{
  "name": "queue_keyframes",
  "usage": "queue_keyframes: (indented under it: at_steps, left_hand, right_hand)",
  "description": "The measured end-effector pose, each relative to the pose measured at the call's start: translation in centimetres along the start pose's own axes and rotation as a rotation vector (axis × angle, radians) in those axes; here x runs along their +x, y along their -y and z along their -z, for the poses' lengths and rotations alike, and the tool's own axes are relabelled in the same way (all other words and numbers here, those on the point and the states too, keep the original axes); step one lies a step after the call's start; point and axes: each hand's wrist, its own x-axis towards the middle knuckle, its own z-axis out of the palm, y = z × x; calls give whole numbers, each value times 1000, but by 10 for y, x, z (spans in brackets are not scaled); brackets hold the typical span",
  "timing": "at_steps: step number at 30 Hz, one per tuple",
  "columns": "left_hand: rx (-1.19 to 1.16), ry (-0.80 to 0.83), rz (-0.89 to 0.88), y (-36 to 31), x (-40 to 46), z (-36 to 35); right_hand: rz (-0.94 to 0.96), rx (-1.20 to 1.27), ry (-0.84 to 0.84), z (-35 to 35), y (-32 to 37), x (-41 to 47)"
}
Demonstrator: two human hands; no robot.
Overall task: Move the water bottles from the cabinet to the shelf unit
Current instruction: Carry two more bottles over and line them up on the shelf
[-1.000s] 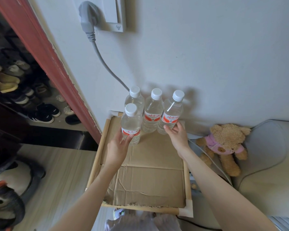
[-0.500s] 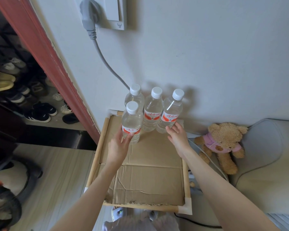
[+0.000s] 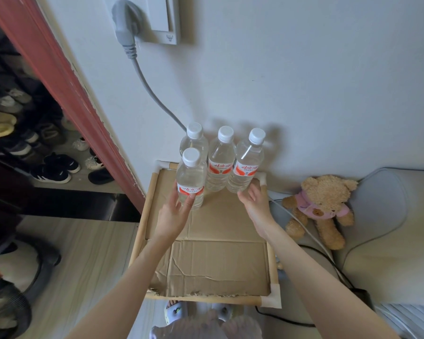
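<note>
Four clear water bottles with white caps and red labels stand at the back of the shelf unit's cardboard top (image 3: 220, 260), against the wall. Three form a row: back left bottle (image 3: 194, 140), middle bottle (image 3: 220, 165) and right bottle (image 3: 246, 165). The front bottle (image 3: 191, 177) stands upright before the back left one. My left hand (image 3: 174, 214) has thumb and fingers lightly around the front bottle's lower part. My right hand (image 3: 255, 204) is spread just below the right bottle's base, fingertips close to it.
A grey plug and cable (image 3: 142, 77) run down the wall behind the bottles. A teddy bear (image 3: 321, 206) sits on a pale cushion to the right. A red door frame (image 3: 66, 89) and shoes (image 3: 54, 167) are on the left. Slippered feet show under the shelf's front rail.
My right hand has slid down and back from the right bottle's side to its base. My left hand stays on the front bottle. All bottles stand where they were.
</note>
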Motion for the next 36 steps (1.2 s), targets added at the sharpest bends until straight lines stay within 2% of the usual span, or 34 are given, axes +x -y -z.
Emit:
queue_keyframes:
  at_steps: [4, 9, 13, 16, 20, 25, 30, 36]
  left_hand:
    - [125, 67, 24, 2, -3, 10]
    - [603, 44, -109, 8, -39, 29]
    - [802, -67, -76, 15, -88, 37]
    - [883, -157, 23, 22, -136, 35]
    - [877, -294, 183, 33, -205, 37]
    - [849, -589, 384, 46, -308, 53]
    - [757, -876, 625, 58, -441, 51]
    - [564, -1209, 882, 81, -623, 16]
  right_hand:
    - [79, -395, 62, 3, -10, -19]
    - [323, -932, 232, 13, -14, -36]
    - [527, -1186, 356, 9, -15, -45]
    - [648, -1209, 519, -4, -18, -54]
    - [782, -1208, 709, -41, -14, -83]
    - [998, -1183, 952, -111, -10, -152]
    - [1277, -1178, 1209, -175, -26, -263]
    - [1493, -1061, 1528, -219, -86, -444]
